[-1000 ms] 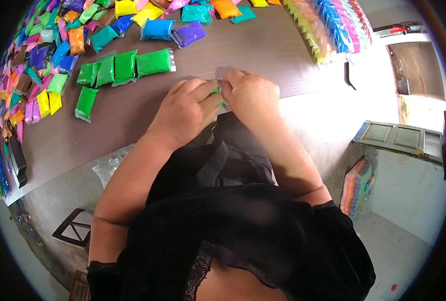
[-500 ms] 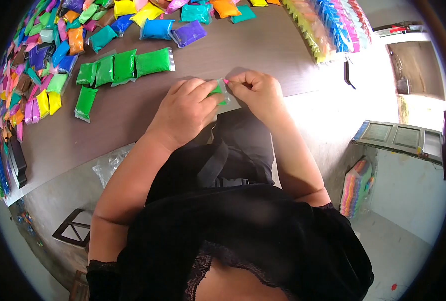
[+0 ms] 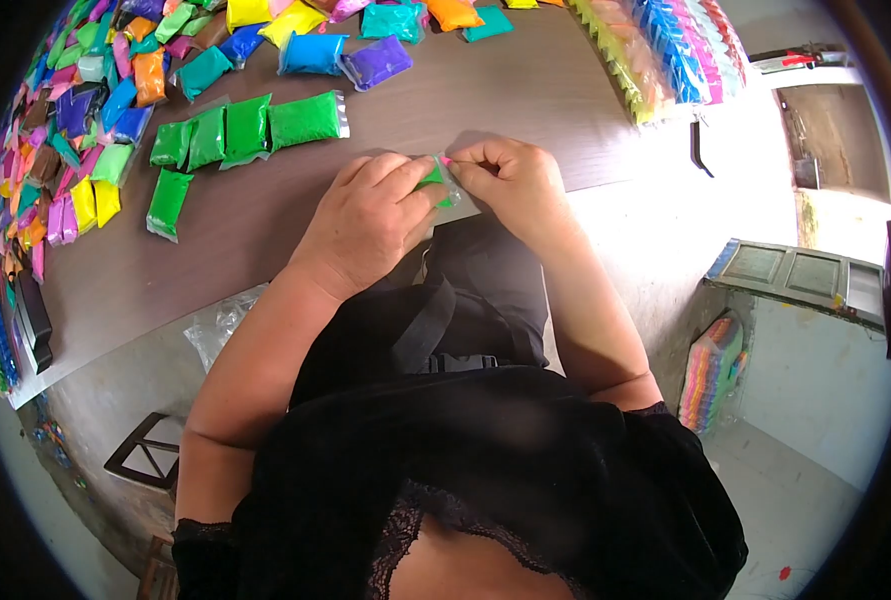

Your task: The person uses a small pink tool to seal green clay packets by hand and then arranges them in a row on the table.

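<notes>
Near the front edge of the table, my left hand (image 3: 373, 212) is closed on a small clear packet with green filling (image 3: 433, 177), most of it hidden under the fingers. At the packet's right, clear end, my right hand (image 3: 513, 185) is closed in a pinch. A small bright pink bit (image 3: 445, 160) shows by its fingertips; I cannot make out what it is. Further back lie several flat green packets (image 3: 247, 131) side by side in a row. Another green packet (image 3: 169, 205) lies apart, in front of the row's left end.
A large heap of coloured packets (image 3: 85, 110) covers the table's left side, with a blue packet (image 3: 312, 54) and a purple packet (image 3: 377, 64) near it. Strips of coloured packets (image 3: 665, 50) lie at the back right. A grey cabinet (image 3: 805, 350) stands at right.
Both hands stay almost where they were, with the green packet still between them. Only slight finger movement shows, and the pink bit has shifted slightly left.
</notes>
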Action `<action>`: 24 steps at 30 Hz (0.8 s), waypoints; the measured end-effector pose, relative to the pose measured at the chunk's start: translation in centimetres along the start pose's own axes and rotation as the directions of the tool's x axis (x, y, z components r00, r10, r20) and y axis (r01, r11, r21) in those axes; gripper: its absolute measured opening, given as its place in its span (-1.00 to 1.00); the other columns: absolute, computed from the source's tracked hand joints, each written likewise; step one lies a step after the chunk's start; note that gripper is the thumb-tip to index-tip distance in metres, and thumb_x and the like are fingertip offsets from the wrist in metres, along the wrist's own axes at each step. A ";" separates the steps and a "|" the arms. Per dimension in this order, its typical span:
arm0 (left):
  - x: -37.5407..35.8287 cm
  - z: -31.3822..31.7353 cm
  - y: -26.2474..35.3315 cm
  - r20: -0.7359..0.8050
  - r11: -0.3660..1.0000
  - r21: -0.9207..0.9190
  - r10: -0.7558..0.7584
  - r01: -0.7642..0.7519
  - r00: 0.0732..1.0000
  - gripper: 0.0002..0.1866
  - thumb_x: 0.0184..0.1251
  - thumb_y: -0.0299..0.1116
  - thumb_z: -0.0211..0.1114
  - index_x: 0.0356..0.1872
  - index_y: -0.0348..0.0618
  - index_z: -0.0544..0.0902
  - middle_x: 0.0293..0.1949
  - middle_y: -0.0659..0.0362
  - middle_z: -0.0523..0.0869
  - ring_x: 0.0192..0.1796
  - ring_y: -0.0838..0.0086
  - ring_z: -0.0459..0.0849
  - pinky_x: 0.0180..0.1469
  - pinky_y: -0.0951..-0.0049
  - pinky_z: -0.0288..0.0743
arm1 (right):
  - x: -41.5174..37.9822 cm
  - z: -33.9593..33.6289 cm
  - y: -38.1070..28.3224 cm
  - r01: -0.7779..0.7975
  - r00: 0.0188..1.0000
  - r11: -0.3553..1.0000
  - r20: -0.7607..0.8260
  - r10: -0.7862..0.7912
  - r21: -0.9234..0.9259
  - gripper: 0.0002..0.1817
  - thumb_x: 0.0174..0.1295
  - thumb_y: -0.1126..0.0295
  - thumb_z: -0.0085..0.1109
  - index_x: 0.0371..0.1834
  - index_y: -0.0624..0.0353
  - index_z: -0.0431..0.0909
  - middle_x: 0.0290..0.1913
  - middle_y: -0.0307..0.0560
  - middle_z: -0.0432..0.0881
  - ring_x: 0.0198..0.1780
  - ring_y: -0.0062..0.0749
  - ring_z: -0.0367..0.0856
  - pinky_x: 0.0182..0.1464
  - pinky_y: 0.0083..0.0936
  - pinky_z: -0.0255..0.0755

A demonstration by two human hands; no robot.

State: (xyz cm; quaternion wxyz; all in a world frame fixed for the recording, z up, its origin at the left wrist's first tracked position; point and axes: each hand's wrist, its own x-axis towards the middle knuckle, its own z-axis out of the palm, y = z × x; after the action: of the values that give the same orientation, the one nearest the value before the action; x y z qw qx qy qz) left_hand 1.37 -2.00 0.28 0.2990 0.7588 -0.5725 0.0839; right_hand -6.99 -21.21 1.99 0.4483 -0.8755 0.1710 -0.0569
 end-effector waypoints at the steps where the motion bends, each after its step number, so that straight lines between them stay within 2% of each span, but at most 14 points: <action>1: 0.0 0.0 0.0 0.002 1.000 -0.003 -0.002 0.002 1.000 -0.69 0.06 -0.40 0.43 -0.10 -0.06 0.77 0.13 0.23 0.68 0.19 0.35 0.58 0.24 0.30 0.45 | 0.0 0.0 0.0 0.001 1.000 1.000 0.002 -0.001 0.000 -0.84 0.27 0.40 0.34 -0.24 0.28 0.74 -0.50 -0.28 0.63 -0.48 -0.75 0.47 -0.40 -0.62 0.42; 3: 0.0 0.0 0.0 0.000 1.000 -0.003 0.000 0.000 1.000 -0.69 0.06 -0.40 0.43 -0.10 -0.06 0.76 0.12 0.23 0.68 0.19 0.35 0.58 0.24 0.30 0.44 | 0.2 -0.1 0.0 -0.019 1.000 0.999 0.016 0.020 -0.040 -0.85 0.18 0.30 0.32 -0.26 0.06 0.77 -0.33 -0.06 0.73 -0.30 -0.15 0.73 -0.21 -0.33 0.56; 7: 0.0 0.0 -0.1 0.003 1.000 -0.019 0.001 -0.001 1.000 -0.68 0.06 -0.40 0.43 -0.09 -0.06 0.76 0.12 0.23 0.68 0.18 0.34 0.58 0.24 0.29 0.44 | 0.5 -0.4 -0.5 -0.034 0.998 0.995 0.046 0.038 -0.090 -0.86 0.18 0.29 0.31 -0.27 0.06 0.76 -0.32 -0.06 0.73 -0.30 -0.14 0.72 -0.21 -0.32 0.56; 13: 0.1 -0.2 0.0 0.012 1.000 -0.022 0.009 -0.009 1.000 -0.68 0.06 -0.40 0.43 -0.09 -0.06 0.76 0.12 0.25 0.68 0.16 0.35 0.58 0.23 0.30 0.44 | 0.9 -0.1 -0.7 0.049 0.998 0.992 0.045 -0.044 -0.118 -0.86 0.19 0.26 0.30 -0.30 0.03 0.75 -0.30 -0.07 0.73 -0.29 -0.09 0.72 -0.22 -0.26 0.57; 15: 0.2 -0.3 0.0 0.013 1.000 -0.014 0.009 -0.009 1.000 -0.69 0.07 -0.40 0.43 -0.10 -0.07 0.75 0.11 0.25 0.69 0.15 0.35 0.59 0.22 0.31 0.45 | 0.8 0.2 -1.4 0.092 0.996 0.920 0.018 -0.092 -0.380 -0.85 0.22 0.23 0.25 -0.32 0.02 0.71 -0.31 -0.10 0.73 -0.28 -0.06 0.72 -0.25 -0.20 0.58; 16: 0.2 -0.3 0.1 0.013 1.000 -0.006 0.009 -0.009 1.000 -0.71 0.08 -0.40 0.43 -0.10 -0.07 0.75 0.10 0.26 0.69 0.13 0.35 0.59 0.20 0.31 0.45 | 0.6 0.6 -1.6 0.091 0.996 0.920 0.016 -0.092 -0.381 -0.85 0.22 0.23 0.25 -0.32 0.02 0.71 -0.31 -0.10 0.73 -0.28 -0.06 0.72 -0.25 -0.20 0.58; 18: 0.3 -0.2 0.1 0.006 1.000 -0.003 0.009 -0.009 1.000 -0.72 0.10 -0.40 0.43 -0.11 -0.07 0.75 0.09 0.26 0.69 0.12 0.35 0.60 0.19 0.31 0.46 | 0.4 1.4 -1.8 0.116 0.983 0.843 -0.060 -0.173 -0.526 -0.84 0.24 0.21 0.21 -0.35 0.02 0.66 -0.32 -0.13 0.72 -0.28 -0.04 0.72 -0.28 -0.14 0.58; 24: 0.3 -0.1 0.2 -0.030 0.999 0.042 0.026 -0.025 0.999 -0.74 0.12 -0.40 0.43 -0.12 -0.08 0.74 0.06 0.24 0.70 0.10 0.36 0.61 0.15 0.31 0.47 | -0.1 2.2 -2.0 0.094 0.971 0.813 -0.126 -0.202 -0.575 -0.84 0.22 0.22 0.22 -0.35 0.05 0.63 -0.34 -0.11 0.72 -0.31 -0.03 0.71 -0.31 -0.11 0.57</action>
State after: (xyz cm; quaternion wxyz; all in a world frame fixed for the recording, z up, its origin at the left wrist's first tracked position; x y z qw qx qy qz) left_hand 1.27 -2.23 0.54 0.2909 0.7560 -0.5757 0.1113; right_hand -6.04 -18.44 2.31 0.1457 -0.9706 0.1512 -0.1179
